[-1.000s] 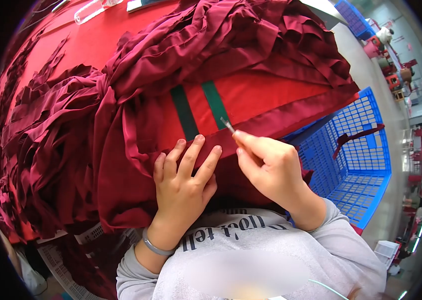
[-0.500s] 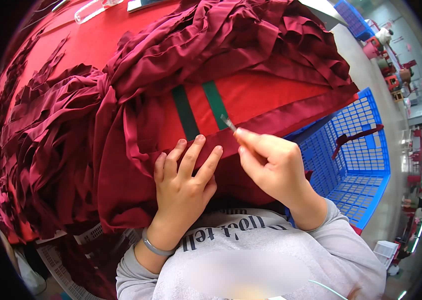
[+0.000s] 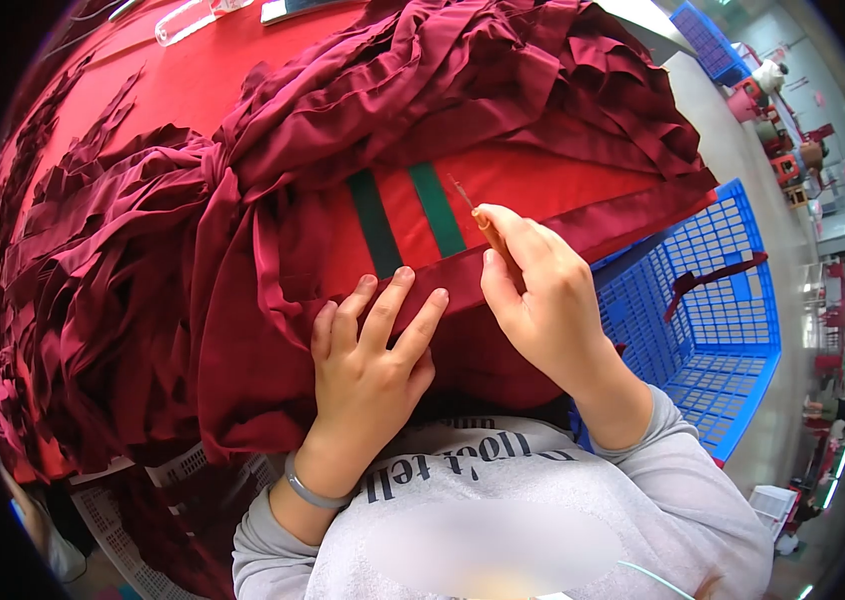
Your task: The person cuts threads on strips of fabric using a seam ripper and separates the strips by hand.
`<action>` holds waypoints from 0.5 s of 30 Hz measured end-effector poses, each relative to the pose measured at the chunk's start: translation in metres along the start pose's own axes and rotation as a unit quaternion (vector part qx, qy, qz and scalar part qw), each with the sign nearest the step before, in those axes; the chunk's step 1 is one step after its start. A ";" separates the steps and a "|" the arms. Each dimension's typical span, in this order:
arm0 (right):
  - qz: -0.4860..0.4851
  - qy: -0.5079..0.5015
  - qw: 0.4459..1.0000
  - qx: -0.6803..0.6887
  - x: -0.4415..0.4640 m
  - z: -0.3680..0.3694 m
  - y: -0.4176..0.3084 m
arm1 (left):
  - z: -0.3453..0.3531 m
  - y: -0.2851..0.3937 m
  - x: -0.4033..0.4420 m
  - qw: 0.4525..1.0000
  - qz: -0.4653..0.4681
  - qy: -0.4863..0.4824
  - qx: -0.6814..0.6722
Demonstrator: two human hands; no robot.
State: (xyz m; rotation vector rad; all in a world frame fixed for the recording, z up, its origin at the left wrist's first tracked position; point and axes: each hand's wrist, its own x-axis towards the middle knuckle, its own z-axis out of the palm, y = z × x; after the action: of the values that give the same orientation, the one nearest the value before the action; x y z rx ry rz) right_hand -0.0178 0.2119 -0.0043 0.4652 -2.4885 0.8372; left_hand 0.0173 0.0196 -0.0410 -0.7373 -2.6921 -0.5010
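Left hand (image 3: 371, 365) at seven o'clock, fingers spread on central maroon fabric (image 3: 468, 283), apparently soft, slippery, best held by its edge; right hand (image 3: 546, 300), three o'clock, pinches a brown-handled tool (image 3: 492, 233)

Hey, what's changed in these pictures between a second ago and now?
The right hand has moved a little forward, away from the body, and its tool has swung: the tip went from over the right strip to the red surface on that strip's right. Nothing was taken up or let go. The left hand stays spread on the maroon cloth.
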 end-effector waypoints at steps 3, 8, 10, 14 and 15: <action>-0.003 -0.056 0.997 0.044 0.007 0.005 0.008 | -0.001 0.000 0.000 1.000 0.000 -0.007 -0.005; -0.025 -0.203 0.978 0.041 0.020 0.011 0.005 | -0.002 -0.002 -0.001 1.000 0.008 -0.002 -0.004; -0.044 -0.208 0.977 0.015 0.021 0.013 0.004 | -0.002 -0.002 -0.001 0.999 -0.006 -0.003 -0.033; -0.032 -0.163 0.985 0.037 0.013 0.013 0.001 | -0.007 0.000 0.001 0.993 -0.035 0.008 -0.114; -0.026 -0.148 0.987 0.058 0.010 0.009 -0.002 | -0.010 0.003 0.003 0.988 -0.058 0.038 -0.135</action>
State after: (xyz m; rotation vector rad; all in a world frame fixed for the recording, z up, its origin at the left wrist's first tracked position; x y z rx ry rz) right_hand -0.0281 0.2024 -0.0045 0.7408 -2.6906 0.9553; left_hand 0.0183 0.0189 -0.0304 -0.6153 -2.6369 -0.9164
